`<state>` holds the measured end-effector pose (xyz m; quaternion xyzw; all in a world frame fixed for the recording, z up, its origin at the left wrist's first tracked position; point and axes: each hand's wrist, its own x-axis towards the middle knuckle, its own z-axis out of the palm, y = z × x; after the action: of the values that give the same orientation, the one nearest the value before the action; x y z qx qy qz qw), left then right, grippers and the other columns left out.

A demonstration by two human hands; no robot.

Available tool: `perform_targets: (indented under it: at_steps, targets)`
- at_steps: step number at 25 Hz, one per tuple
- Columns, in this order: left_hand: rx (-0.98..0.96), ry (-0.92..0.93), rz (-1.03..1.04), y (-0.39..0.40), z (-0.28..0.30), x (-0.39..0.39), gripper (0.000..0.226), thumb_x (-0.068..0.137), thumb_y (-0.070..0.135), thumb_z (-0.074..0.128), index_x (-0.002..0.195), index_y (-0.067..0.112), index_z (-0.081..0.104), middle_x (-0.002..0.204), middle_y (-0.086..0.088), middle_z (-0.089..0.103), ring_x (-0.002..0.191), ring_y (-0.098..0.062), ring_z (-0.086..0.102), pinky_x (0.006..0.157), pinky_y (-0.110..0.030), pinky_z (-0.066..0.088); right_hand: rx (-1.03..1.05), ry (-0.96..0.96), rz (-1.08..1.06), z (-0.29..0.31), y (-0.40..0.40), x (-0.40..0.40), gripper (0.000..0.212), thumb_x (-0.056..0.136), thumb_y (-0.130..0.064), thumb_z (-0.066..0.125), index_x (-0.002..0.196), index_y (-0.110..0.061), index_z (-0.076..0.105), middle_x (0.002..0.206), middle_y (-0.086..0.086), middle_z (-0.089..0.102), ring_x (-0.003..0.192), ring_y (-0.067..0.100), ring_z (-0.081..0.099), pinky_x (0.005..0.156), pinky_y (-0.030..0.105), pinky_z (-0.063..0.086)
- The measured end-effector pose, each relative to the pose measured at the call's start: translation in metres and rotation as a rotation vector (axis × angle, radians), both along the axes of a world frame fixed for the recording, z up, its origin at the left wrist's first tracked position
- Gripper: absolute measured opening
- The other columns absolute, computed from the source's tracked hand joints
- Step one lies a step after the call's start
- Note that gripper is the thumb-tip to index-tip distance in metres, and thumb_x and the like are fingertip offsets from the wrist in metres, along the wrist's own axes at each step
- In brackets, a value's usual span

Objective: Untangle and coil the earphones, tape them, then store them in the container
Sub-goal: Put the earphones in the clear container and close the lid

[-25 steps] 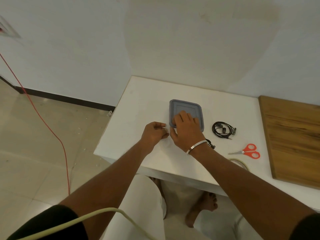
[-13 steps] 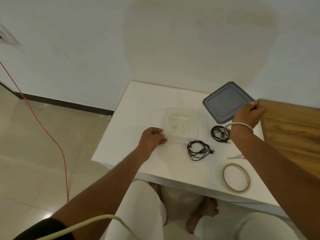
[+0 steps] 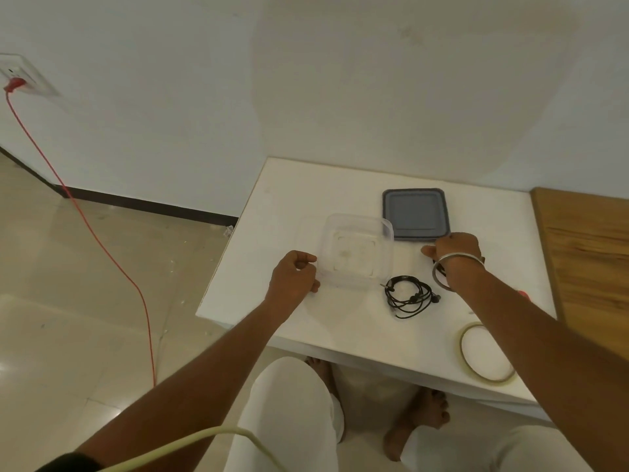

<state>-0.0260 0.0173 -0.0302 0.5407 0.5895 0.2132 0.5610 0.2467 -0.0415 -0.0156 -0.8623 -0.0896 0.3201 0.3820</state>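
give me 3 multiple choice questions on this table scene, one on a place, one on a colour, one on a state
1. Where does the dark grey square lid lie?
A. on the container
B. on the table behind the container
C. on the floor

2. What colour is the tangled earphone cable in front of the container?
A. black
B. white
C. red

3. In what state is the clear plastic container?
A. lidded
B. open and empty
C. open with earphones inside

Answers:
1 B, the lid lies flat on the white table.
2 A, the cable is black.
3 B, its bare bottom shows while the left hand holds its rim.
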Motion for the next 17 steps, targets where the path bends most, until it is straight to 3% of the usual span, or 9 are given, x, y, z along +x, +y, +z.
perform_targets:
  at_steps: [2,5,7,9,12,17]
  targets:
    - [0.146,0.107,-0.02,-0.002,0.0,-0.002,0.018,0.091,0.007,0.05,0.099,0.02,0.059,0.091,0.0,0.06,0.061,-0.009,0.063,0.057,-0.019,0.054,-0.145,-0.129,0.115,0.004,-0.002,0.0,0.006,0.089,-0.007,0.057,0.089,-0.001,0.058,0.066,0.008,0.07,0.065,0.02,0.061,0.054,0.024,0.048]
    - [0.275,0.222,-0.056,-0.004,-0.004,-0.003,0.021,0.091,0.004,0.05,0.101,0.02,0.059,0.093,0.008,0.058,0.078,-0.006,0.058,0.064,-0.012,0.045,-0.111,-0.281,0.122,0.0,-0.01,0.0,0.027,0.084,-0.002,0.055,0.111,0.003,0.059,0.101,0.023,0.067,0.095,0.035,0.064,0.084,0.036,0.053]
    - [0.323,0.264,-0.061,-0.004,-0.007,-0.003,0.022,0.09,0.002,0.051,0.103,0.017,0.059,0.097,0.006,0.059,0.082,-0.004,0.055,0.066,-0.006,0.037,-0.014,-0.442,0.222,-0.003,-0.019,-0.008,0.023,0.084,-0.001,0.054,0.105,-0.004,0.062,0.108,0.02,0.062,0.095,0.032,0.061,0.081,0.031,0.048]
    - [0.353,0.289,-0.058,-0.005,-0.008,-0.005,0.023,0.089,0.0,0.051,0.104,0.015,0.059,0.101,0.004,0.06,0.086,-0.007,0.055,0.072,-0.009,0.038,0.023,-0.451,0.514,-0.01,-0.024,-0.017,0.018,0.083,-0.004,0.058,0.1,-0.01,0.064,0.106,0.014,0.062,0.089,0.023,0.058,0.078,0.027,0.044]
    - [0.377,0.315,-0.067,-0.006,-0.008,-0.007,0.025,0.088,-0.002,0.049,0.104,0.013,0.06,0.104,0.0,0.06,0.091,-0.011,0.056,0.079,-0.018,0.041,-0.194,-0.483,0.932,-0.022,-0.029,-0.026,0.023,0.082,-0.017,0.067,0.104,-0.015,0.065,0.115,0.008,0.052,0.105,0.024,0.051,0.092,0.032,0.044]
    - [0.424,0.359,-0.091,-0.006,-0.006,-0.008,0.025,0.086,-0.004,0.049,0.1,0.013,0.061,0.107,-0.003,0.055,0.087,-0.011,0.054,0.077,-0.019,0.04,-0.224,-0.545,1.034,-0.022,-0.03,-0.026,0.017,0.085,-0.022,0.065,0.101,-0.016,0.064,0.11,0.006,0.052,0.104,0.022,0.05,0.089,0.03,0.043]
